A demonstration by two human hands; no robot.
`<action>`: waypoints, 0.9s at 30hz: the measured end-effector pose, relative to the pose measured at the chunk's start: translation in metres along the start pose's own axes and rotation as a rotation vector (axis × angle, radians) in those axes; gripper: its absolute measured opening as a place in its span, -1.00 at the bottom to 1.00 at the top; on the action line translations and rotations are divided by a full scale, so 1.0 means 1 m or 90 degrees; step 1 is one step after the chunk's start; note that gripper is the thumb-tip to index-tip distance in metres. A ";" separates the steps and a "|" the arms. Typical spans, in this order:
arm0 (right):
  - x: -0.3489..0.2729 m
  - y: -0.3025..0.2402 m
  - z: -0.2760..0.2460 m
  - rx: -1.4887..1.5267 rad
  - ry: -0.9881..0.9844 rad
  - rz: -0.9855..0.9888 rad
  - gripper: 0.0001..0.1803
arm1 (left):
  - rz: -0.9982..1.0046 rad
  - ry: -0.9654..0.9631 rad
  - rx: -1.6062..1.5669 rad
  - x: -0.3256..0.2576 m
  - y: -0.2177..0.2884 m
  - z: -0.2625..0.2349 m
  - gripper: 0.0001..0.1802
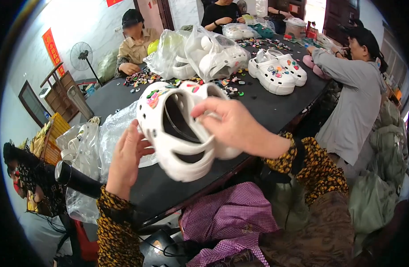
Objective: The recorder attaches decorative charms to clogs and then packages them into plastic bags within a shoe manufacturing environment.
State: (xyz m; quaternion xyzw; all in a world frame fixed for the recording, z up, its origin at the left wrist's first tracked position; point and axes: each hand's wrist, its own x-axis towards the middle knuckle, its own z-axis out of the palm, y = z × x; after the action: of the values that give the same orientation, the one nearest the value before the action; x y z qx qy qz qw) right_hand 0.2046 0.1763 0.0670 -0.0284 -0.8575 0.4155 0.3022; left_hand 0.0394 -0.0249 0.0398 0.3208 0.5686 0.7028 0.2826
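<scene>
A pair of white foam clogs (pixel 186 168) with colourful charms on the toes is held up tilted above the near table edge. My right hand (pixel 231 127) is closed on the clogs, its thumb and fingers pinched at the inner edges where the two shoes meet. My left hand (pixel 128 158) is upright at the left side of the nearer clog, fingers loosely apart, seeming to touch or nearly touch it. Beyond them, another decorated white pair (pixel 278 80) stands on the black table (pixel 151 191).
Bagged white clogs (pixel 213 58) and loose charms (pixel 146 79) lie across the table. Clear plastic bags (pixel 120 133) are at the left. Co-workers sit at the far left, far end and right, one in a grey jacket (pixel 346 98). A purple checked cloth (pixel 231 213) drapes below me.
</scene>
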 end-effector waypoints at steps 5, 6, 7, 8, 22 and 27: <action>-0.019 -0.021 0.043 0.123 -0.174 -0.055 -0.71 | 0.012 0.075 0.386 0.014 -0.014 -0.028 -0.50; -0.020 -0.019 0.051 0.156 -0.219 -0.068 -0.69 | 0.008 0.077 0.389 0.012 -0.017 -0.037 -0.50; -0.022 -0.020 0.058 0.141 -0.242 -0.084 -0.70 | 0.075 0.070 0.484 0.006 -0.022 -0.049 -0.56; -0.024 -0.017 0.068 0.052 -0.209 -0.164 -0.71 | 0.142 0.062 0.578 0.000 -0.023 -0.055 -0.62; 0.015 0.036 -0.001 0.077 0.049 -0.104 -0.84 | 0.024 -0.068 0.764 0.009 -0.002 0.007 -0.53; 0.013 0.057 -0.036 0.157 0.091 0.005 -0.82 | -0.032 -0.058 0.786 0.028 -0.006 0.007 -0.32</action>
State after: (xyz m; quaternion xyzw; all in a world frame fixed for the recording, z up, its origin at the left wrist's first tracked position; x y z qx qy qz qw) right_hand 0.2019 0.2425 0.0490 -0.0241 -0.7759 0.5160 0.3621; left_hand 0.0273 0.0021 0.0391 0.4413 0.8650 0.2232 0.0851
